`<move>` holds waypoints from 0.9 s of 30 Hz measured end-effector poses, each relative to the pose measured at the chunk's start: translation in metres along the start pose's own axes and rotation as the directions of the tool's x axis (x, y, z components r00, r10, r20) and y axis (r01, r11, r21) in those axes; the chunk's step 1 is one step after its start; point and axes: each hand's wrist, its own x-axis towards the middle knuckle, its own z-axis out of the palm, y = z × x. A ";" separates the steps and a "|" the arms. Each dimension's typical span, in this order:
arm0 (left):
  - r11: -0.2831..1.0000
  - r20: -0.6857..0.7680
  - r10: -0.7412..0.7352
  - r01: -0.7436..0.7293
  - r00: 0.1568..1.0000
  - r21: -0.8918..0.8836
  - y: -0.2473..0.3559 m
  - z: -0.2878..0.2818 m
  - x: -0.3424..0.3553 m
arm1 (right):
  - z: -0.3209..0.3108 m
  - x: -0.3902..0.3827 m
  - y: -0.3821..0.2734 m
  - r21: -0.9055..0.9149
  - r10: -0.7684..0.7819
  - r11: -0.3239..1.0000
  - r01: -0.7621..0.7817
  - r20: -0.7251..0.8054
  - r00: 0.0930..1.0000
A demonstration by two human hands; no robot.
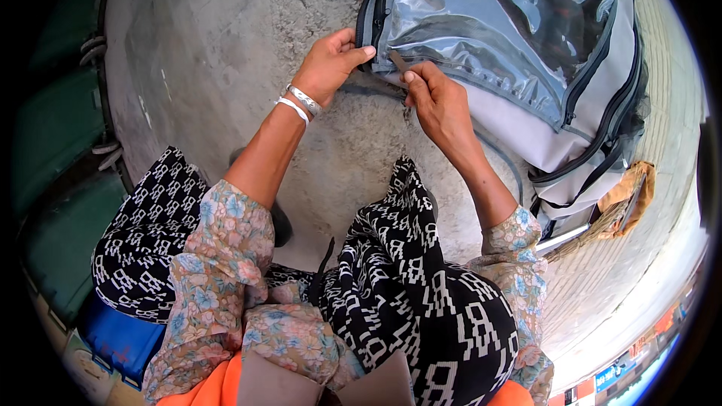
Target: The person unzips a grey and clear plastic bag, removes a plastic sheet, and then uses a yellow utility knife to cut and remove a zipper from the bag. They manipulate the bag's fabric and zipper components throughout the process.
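A grey bag [492, 89] with a clear plastic window panel [462, 11] and black zips lies ahead of me and to the right. My left hand [325, 68] is closed on the bag's near left corner, thumb on top of the dark edging and fingers partly hidden at the edge. In my right hand [440, 101] a small flat, brownish blade-like strip [398, 61] is pinched between thumb and fingers. Its tip meets the seam at the corner of the clear panel, just right of my left thumb. The kind of tool is too small to make out.
Rough grey concrete floor [218, 37] lies under the bag. Green crates or panels [64, 90] line the left side, with a blue container [124, 334] below them. A tan cloth-like item [635, 195] is beside the bag at right. My patterned trousers [406, 278] fill the lower middle.
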 end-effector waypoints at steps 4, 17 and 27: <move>0.998 0.028 -0.054 0.053 0.998 0.016 0.007 0.002 0.004 | 0.004 -0.002 0.006 0.033 -0.007 0.999 0.007 -0.029 1.000; 0.908 -0.044 0.087 -0.061 0.995 0.414 0.016 0.009 0.011 | 0.016 -0.015 0.011 -0.202 -0.368 0.918 0.341 -0.116 0.923; 0.980 -0.167 0.150 -0.125 0.974 0.152 -0.027 0.012 -0.004 | 0.036 -0.041 0.015 -0.144 -0.236 0.964 0.223 -0.078 0.969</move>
